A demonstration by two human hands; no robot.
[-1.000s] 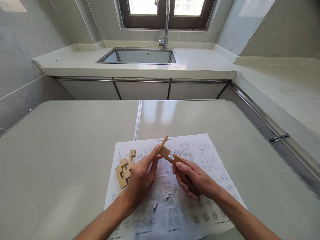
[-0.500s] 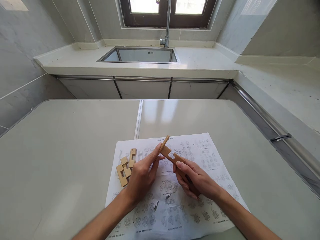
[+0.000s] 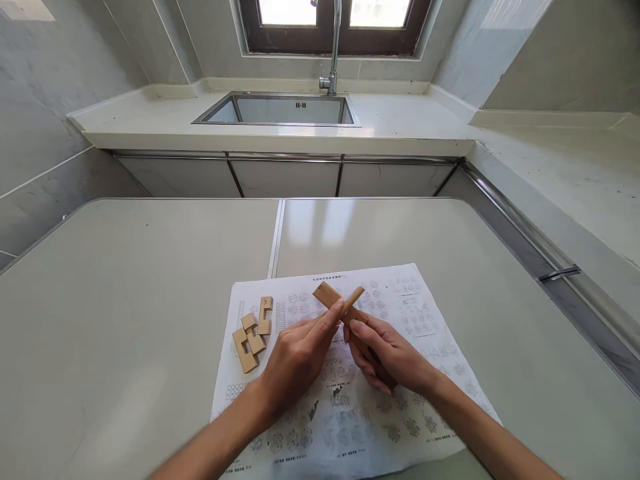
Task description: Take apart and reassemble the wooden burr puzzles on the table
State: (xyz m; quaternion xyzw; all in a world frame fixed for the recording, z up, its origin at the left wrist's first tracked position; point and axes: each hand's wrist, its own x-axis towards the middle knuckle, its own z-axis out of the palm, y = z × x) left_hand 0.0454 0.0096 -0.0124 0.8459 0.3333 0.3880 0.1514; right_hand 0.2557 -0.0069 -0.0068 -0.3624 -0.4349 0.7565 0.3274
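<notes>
Over a printed instruction sheet (image 3: 400,313) my two hands hold two notched wooden puzzle bars crossed in an X. My left hand (image 3: 296,360) pinches one wooden bar (image 3: 353,299) between thumb and fingertips; that bar points up to the right. My right hand (image 3: 385,357) is wrapped round the lower end of the other wooden bar (image 3: 326,295), which points up to the left. Both hands are closed. On the sheet's left edge lie several loose notched wooden pieces (image 3: 251,337), left of my left hand.
The sheet lies on a pale table (image 3: 150,300) with a seam down its middle. Beyond it runs a counter with a steel sink (image 3: 280,110) and a tap (image 3: 333,47) under a window. Another counter (image 3: 565,173) runs along the right.
The bar in my left hand has slid to the right along the other bar. The two bars met in a V near the far end; now they cross in an X.
</notes>
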